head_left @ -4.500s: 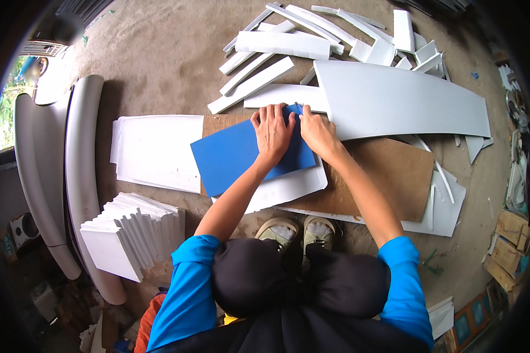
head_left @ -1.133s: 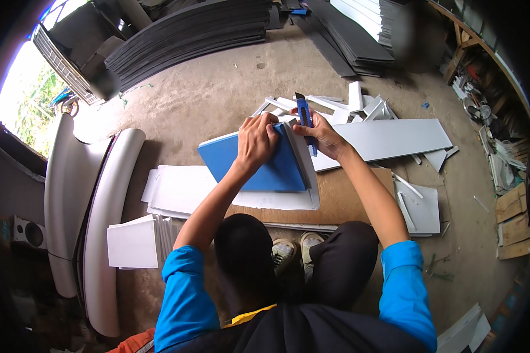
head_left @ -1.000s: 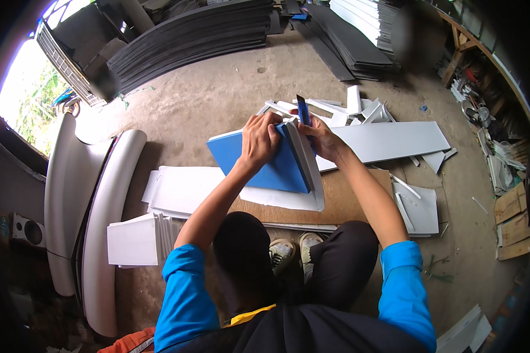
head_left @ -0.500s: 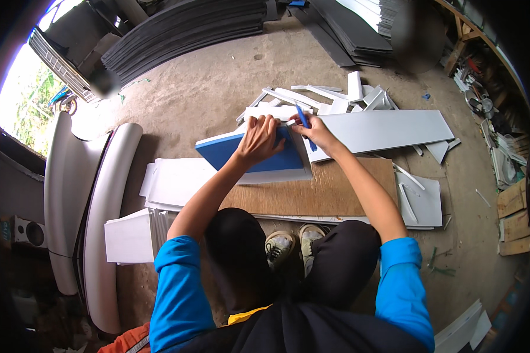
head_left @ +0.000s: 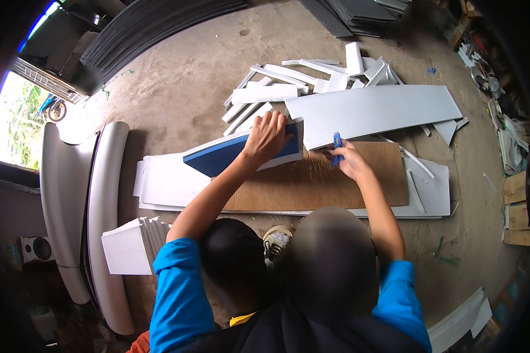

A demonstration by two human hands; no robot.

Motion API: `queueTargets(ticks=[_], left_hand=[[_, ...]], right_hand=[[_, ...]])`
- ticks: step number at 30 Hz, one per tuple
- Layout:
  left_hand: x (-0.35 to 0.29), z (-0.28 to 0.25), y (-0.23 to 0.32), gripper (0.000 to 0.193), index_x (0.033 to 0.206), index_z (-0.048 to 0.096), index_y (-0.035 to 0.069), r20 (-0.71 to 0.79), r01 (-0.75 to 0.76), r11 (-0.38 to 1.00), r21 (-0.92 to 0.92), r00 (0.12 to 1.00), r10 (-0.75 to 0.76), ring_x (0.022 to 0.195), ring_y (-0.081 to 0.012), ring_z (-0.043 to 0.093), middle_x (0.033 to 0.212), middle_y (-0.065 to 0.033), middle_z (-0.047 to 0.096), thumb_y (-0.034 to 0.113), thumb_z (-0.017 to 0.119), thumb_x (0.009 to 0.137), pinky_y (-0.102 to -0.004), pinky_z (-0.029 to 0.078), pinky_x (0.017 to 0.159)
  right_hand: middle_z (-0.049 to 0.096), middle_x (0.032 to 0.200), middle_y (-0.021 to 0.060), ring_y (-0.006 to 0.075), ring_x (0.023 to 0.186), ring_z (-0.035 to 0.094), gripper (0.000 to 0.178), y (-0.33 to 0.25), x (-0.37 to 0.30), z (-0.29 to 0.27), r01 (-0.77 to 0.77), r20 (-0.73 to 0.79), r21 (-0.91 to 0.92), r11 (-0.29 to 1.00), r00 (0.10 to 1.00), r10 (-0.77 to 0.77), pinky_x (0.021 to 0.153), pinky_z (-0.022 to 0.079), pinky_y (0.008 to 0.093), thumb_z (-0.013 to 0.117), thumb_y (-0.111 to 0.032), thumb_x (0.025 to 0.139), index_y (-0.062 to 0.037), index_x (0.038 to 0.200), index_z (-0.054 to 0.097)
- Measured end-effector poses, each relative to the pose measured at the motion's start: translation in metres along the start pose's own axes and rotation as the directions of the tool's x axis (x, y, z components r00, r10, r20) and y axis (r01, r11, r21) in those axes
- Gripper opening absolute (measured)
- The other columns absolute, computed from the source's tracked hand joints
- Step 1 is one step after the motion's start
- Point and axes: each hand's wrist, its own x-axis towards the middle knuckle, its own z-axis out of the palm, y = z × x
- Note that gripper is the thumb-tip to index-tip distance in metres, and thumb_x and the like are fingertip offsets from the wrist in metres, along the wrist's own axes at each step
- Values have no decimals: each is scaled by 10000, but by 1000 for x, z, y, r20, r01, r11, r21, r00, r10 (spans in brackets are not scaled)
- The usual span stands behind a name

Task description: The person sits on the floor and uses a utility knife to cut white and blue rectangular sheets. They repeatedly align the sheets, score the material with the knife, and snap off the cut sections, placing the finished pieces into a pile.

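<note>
My left hand (head_left: 266, 139) grips the upper edge of a blue board (head_left: 218, 156), its fingers over the far side. The board stands tilted, and a white foam piece (head_left: 296, 136) shows along its edge and right end. My right hand (head_left: 354, 161) is closed on a blue utility knife (head_left: 337, 149), held apart from the board, to its right. Whether the blade is out I cannot make out. Below both hands lies a brown plywood board (head_left: 312, 187) on top of white sheets (head_left: 171, 182).
A long white sheet (head_left: 377, 112) and a heap of white offcuts (head_left: 271, 94) lie beyond my hands. Small white panels (head_left: 129, 250) are stacked at the left, near large white rolls (head_left: 109, 229). Dark sheets (head_left: 153, 35) fill the far left.
My right hand has moved with the knife away from the board's upper edge, down and to the right. My left hand keeps its grip on the board. The view has shifted.
</note>
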Motion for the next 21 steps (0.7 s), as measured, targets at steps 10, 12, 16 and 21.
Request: queueTargets(ticks=[10,12,16,21], left_hand=[[3,-2,-8,420,1062,465,-69,52,-26,992,-122,998,33,981,-308,490,1033,-188,499,249,584,814,-386,417,834],[3,-2,-8,405,1033,472,-63,83,8,986,-168,997,6,961,-308,515,1005,-189,516,256,588,812,-388,428,820],[3,-3,-6,374,994,481,-51,119,53,979,-197,993,-30,906,-292,544,972,-171,535,252,593,808,-374,454,770],[4,5,-6,338,981,484,-2,-13,6,988,-156,1000,-8,797,-231,542,869,-97,535,242,614,786,-341,446,673]], right_hand=[[515,744,35,61,472,462,165,12,-30,30,360,81,-356,862,931,-355,398,355,197,477,-100,896,-12,1035,491],[543,590,132,251,463,540,187,19,-38,43,357,48,-818,452,824,-565,420,397,351,509,-194,883,-13,913,472],[580,718,196,348,625,604,195,32,-38,59,398,204,-910,118,676,-708,487,466,421,469,-198,892,-7,918,436],[585,762,189,322,590,611,180,35,-42,65,322,268,-945,-56,667,-695,456,492,382,417,-175,909,3,940,422]])
